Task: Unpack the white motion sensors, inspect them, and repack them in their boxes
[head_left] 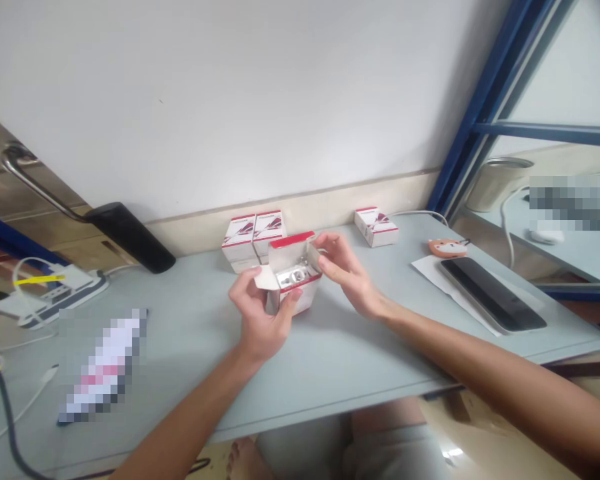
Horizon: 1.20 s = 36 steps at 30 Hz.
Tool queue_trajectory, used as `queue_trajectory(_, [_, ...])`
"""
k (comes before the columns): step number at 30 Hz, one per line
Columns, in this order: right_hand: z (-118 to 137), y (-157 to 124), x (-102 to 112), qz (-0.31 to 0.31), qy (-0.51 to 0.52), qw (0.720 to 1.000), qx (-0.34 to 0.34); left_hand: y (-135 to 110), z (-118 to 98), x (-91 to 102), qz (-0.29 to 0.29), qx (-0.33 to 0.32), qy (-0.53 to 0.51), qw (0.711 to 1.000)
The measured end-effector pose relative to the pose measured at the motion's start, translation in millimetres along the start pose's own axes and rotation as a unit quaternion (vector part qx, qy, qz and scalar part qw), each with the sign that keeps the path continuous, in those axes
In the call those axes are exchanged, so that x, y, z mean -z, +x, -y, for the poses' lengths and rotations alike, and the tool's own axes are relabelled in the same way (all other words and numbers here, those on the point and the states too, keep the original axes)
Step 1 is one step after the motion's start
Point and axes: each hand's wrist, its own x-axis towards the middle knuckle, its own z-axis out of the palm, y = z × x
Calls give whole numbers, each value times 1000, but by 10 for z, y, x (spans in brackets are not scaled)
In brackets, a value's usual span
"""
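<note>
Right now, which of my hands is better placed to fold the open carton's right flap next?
Probably your right hand: it is at the right flap, while your left hand holds the red-and-white carton from the left side.

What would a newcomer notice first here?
First, the open white and red cardboard box at centre, between the bare left hand and right hand, silvery parts inside. Then the flat black rectangular device on white paper at right, and the thick black bar at back left.

Bright light; mild blur; edges stretched; glare on floor.
</note>
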Motion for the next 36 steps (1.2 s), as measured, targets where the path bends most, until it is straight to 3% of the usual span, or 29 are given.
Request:
queue_trajectory(4, [6, -15, 11, 26, -66, 997, 5, 45, -56, -1, 16, 33, -60, 997])
queue_trajectory(7, [35, -19, -2, 66, -142, 987, 41, 48, -35, 77, 62, 10, -5, 998])
queue_trajectory(10, [48, -34, -26, 28, -139, 987, 74, 38, -4, 153, 87, -3, 40, 995])
queue_trajectory(13, [61, -43, -36, -5, -154, 980, 123, 35, -9, 166, 84, 14, 25, 996])
queue_trajectory(18, [91, -22, -37, 54, -248, 947, 195, 19, -53, 65, 75, 72, -10, 995])
queue_trajectory(22, [94, -13, -48, 7, -245, 948, 205, 5, -41, -6, 19, 0, -51, 999])
queue_trajectory(27, [63, 17, 56, 86, -271, 933, 220, 20, 5, 19, 46, 9, 13, 999])
queue_trajectory(30, [22, 37, 119, 109, -299, 920, 230, 21, 24, 32, 34, 23, 14, 999])
queue_trajectory(33, [-31, 17, 116, 117, -319, 921, 191, 31, 35, 29, -14, 74, 17, 997])
queue_trajectory(36, [-117, -34, 71, 152, -294, 941, 69, 76, 71, 47, -108, 193, 6, 975])
